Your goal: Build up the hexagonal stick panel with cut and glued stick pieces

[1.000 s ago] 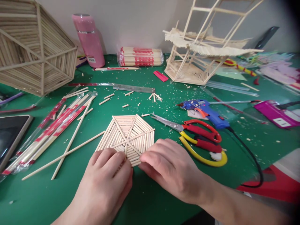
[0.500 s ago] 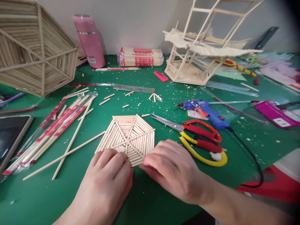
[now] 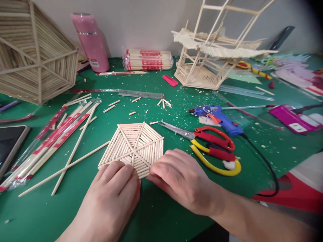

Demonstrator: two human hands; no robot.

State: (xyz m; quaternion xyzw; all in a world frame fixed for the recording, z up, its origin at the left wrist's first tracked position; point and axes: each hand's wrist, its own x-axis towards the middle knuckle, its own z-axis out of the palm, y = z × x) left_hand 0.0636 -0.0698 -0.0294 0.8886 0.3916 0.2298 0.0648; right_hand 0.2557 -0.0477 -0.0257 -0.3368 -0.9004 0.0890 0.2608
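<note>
A small hexagonal panel of wooden sticks (image 3: 133, 144), with spokes crossing at its middle, lies on the green table in front of me. My left hand (image 3: 113, 188) closes its fingers on the panel's near left edge. At the near right edge, my right hand (image 3: 180, 181) pinches the panel between thumb and curled fingers. Both thumbs are mostly hidden. Right of the panel lie scissors (image 3: 212, 144) with red and yellow handles, blades toward it. One loose long stick (image 3: 68, 167) reaches almost to the panel's left edge, crossing another stick.
A blue glue gun (image 3: 217, 117) with a black cord lies behind the scissors. Packaged chopsticks (image 3: 55, 144) are at left. A large stick panel (image 3: 37, 53), a pink flask (image 3: 91, 43), a chopstick bundle (image 3: 148, 59) and a stick-built tower frame (image 3: 199, 67) stand along the back.
The whole view has shifted slightly, so everything appears a little further left. Both hands keep their hold on the panel, with hardly any movement against it.
</note>
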